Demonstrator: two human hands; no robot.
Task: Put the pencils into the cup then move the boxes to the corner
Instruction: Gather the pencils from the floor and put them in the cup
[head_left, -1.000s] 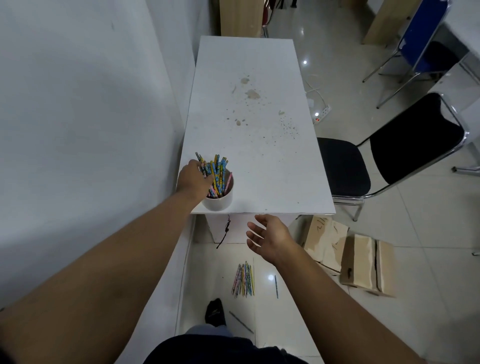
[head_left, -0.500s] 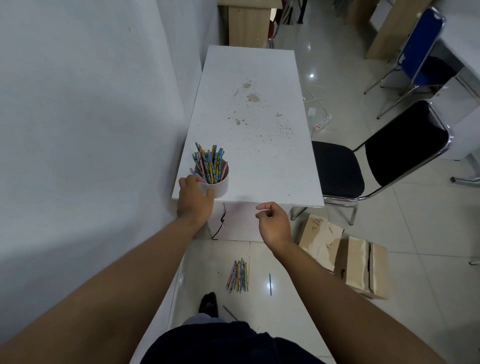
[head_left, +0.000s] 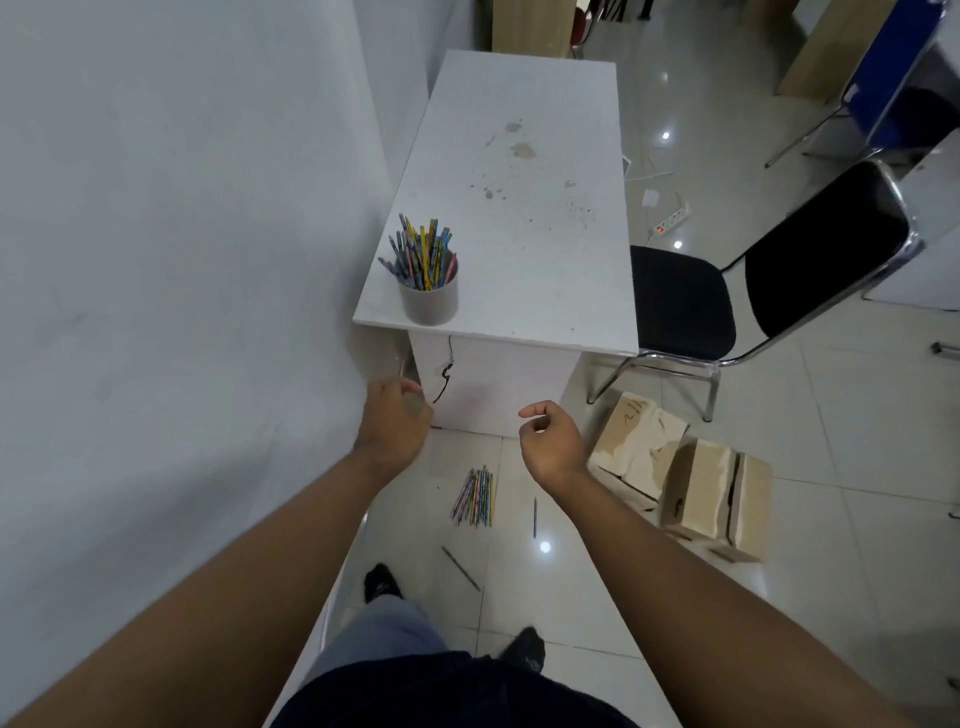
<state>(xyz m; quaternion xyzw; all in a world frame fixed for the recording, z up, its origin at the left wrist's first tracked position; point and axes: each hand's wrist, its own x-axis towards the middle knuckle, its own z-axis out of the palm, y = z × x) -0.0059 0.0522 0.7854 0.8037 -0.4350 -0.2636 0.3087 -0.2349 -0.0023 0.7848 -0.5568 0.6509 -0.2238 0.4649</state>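
A grey cup (head_left: 430, 301) full of coloured pencils (head_left: 423, 254) stands on the near left corner of the white table (head_left: 524, 218). On the floor lie a bundle of pencils (head_left: 474, 495), a single dark pencil (head_left: 534, 517) and another dark pencil (head_left: 460, 561). Two cardboard boxes, one (head_left: 638, 448) and the other (head_left: 717, 498), sit on the floor to the right. My left hand (head_left: 395, 423) hangs below the table edge, fingers loosely curled, holding nothing. My right hand (head_left: 550, 441) hovers over the floor, fingers curled, empty.
A white wall (head_left: 182, 260) runs along the left. A black chair (head_left: 753, 291) stands right of the table, with a power strip (head_left: 672, 218) on the tiles behind it. A blue chair (head_left: 883, 78) is at the far right. My feet (head_left: 382, 582) stand near the pencils.
My left hand let go of the cup and dropped below the table edge. My right hand curled its fingers and drew back. I have stepped back from the table.
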